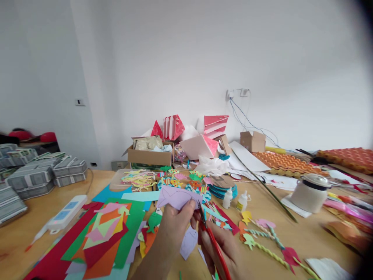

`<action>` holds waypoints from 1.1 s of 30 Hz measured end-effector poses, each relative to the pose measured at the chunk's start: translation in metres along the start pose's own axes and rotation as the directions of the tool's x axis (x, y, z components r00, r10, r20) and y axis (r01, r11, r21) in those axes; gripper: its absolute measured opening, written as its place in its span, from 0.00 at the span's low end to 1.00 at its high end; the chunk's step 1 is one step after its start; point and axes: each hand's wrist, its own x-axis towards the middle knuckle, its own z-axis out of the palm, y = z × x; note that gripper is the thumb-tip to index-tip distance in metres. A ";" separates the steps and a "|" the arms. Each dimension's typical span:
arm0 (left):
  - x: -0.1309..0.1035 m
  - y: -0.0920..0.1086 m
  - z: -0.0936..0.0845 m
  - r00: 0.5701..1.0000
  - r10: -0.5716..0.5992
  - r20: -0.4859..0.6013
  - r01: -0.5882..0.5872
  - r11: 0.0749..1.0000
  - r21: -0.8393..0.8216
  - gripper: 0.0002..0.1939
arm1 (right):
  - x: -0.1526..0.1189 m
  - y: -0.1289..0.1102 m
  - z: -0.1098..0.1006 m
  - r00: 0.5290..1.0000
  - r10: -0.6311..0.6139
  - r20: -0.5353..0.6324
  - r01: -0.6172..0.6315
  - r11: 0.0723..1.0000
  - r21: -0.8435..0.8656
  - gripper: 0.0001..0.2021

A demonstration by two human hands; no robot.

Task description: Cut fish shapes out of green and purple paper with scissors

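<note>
One lilac sheet (174, 197) pinched in left grip (175, 224) | right grip (229, 243) curled round red scissors (211, 237), handles (223, 266) partly hidden

The scissors (215, 245) are red-handled. Left of them, the held paper (176, 197) is lilac, dark-lined; right of them, a braid (269, 252) is yellow-green.

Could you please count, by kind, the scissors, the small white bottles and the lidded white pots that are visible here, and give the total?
Scissors: 1
Small white bottles: 2
Lidded white pot: 1
Total: 4
</note>
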 end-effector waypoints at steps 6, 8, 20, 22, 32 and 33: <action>-0.001 0.004 0.002 1.000 -0.021 0.017 0.022 0.997 -0.074 0.10 | 0.000 0.006 0.000 1.000 0.023 0.005 -0.023 1.000 0.004 0.25; 0.000 0.005 0.000 1.000 -0.018 0.021 0.020 0.997 -0.076 0.10 | 0.000 0.008 -0.001 1.000 0.019 0.007 -0.019 1.000 0.000 0.24; 0.001 0.007 -0.004 0.998 -0.006 0.070 0.011 0.998 -0.067 0.10 | 0.001 0.005 -0.001 1.000 0.004 -0.030 -0.008 0.992 -0.123 0.24; 0.002 0.006 -0.007 0.995 -0.015 0.103 0.021 0.998 -0.056 0.10 | 0.002 0.009 0.000 0.998 -0.033 -0.052 0.023 0.985 -0.171 0.24; 0.005 0.005 -0.013 0.987 -0.024 0.159 0.029 0.999 -0.027 0.11 | 0.004 0.016 0.000 0.995 -0.025 -0.096 0.000 0.969 -0.249 0.23; 0.005 0.006 -0.012 0.988 -0.027 0.151 0.033 0.999 -0.036 0.11 | 0.004 0.015 0.000 0.995 -0.017 -0.099 -0.008 0.968 -0.250 0.23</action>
